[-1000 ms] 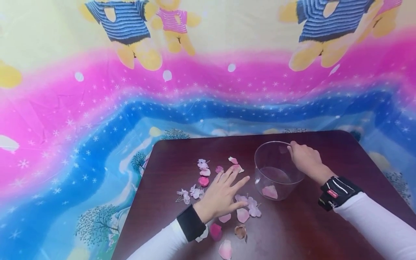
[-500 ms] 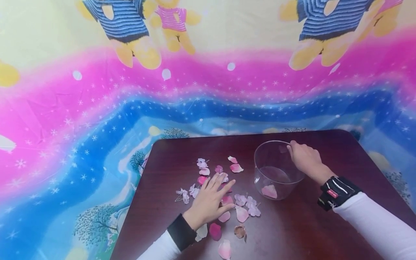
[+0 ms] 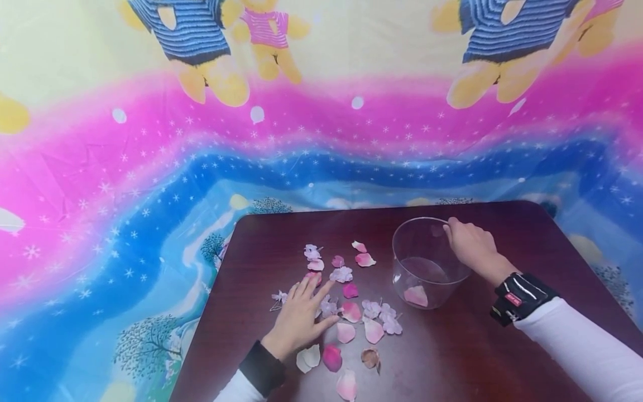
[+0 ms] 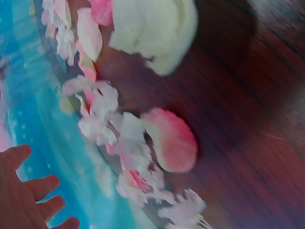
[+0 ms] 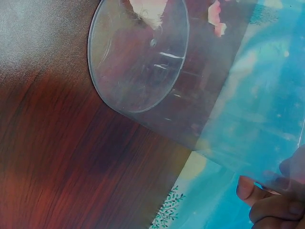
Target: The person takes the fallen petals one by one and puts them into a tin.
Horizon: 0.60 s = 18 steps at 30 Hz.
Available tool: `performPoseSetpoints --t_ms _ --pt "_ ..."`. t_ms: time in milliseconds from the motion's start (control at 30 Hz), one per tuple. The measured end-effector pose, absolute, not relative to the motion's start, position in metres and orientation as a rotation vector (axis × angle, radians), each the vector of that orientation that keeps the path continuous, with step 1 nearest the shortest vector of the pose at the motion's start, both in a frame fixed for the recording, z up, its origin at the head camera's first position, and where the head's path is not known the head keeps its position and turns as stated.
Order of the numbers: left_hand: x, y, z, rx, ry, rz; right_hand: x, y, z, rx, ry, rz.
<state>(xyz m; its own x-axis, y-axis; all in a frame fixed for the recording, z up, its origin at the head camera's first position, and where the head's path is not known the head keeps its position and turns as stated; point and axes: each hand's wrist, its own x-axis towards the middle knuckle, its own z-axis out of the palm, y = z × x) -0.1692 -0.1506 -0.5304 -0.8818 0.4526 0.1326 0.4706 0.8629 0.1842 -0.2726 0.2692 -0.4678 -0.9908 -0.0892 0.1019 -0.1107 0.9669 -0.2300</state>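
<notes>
My right hand [image 3: 472,245] grips the rim of a clear round container [image 3: 408,271] standing on the table. One pale pink petal [image 3: 416,296] lies inside it. In the right wrist view, the thumb and curled fingers of the right hand [image 5: 274,202] hold the container's clear wall [image 5: 209,129]. My left hand [image 3: 298,321], fingers spread, hovers over or touches the scattered petals, holding nothing visible; contact cannot be told. Lilac blossoms [image 3: 329,307] partly show beside its fingers, and a pink petal [image 3: 351,312] lies near its thumb. The left wrist view shows loose fingers [image 4: 43,186].
More petals and blossoms lie about the dark wooden table [image 3: 522,357]: a magenta petal [image 3: 332,358], a white petal [image 3: 308,358], a brown dried one [image 3: 370,358] and lilac blossoms [image 3: 384,317]. A patterned cloth [image 3: 321,134] hangs behind the table's far edge.
My left hand has drawn left and slightly nearer, uncovering a lilac blossom and several pink petals in the middle. The right hand and the container stay in place.
</notes>
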Motion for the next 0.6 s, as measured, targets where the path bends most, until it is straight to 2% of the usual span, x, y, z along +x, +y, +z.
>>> performPoseSetpoints --t_ms 600 --pt "-0.171 -0.217 -0.556 -0.376 -2.968 -0.484 -0.272 0.269 -0.467 0.151 -3.023 0.354"
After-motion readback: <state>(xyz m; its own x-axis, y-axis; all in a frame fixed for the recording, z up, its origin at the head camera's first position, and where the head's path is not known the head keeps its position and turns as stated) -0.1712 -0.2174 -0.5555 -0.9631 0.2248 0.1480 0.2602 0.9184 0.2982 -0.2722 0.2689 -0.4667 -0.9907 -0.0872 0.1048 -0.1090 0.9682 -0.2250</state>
